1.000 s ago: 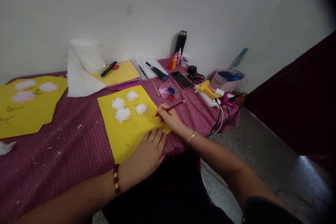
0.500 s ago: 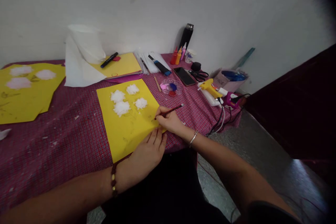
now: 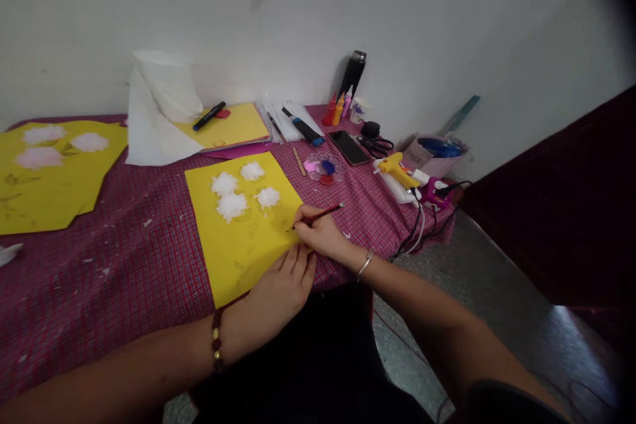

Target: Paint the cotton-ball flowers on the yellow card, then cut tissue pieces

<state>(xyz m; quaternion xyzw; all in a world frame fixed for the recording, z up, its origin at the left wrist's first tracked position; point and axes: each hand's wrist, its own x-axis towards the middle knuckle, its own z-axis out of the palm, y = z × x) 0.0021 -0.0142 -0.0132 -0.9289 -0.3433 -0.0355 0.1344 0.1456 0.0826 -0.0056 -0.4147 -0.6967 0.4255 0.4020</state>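
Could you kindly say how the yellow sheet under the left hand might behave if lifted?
The yellow sheet looks thin, so it is probably light and might bend. Its ragged white tufts look delicate and could crush or shed.

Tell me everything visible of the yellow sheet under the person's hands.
The yellow sheet looks like paper or thin card, lying flat and slanted on the checked tablecloth. Four fluffy white tufts sit toward its far end, faint drawn lines nearby. The left hand lies across its near edge; the right hand holds a pencil over its right side.
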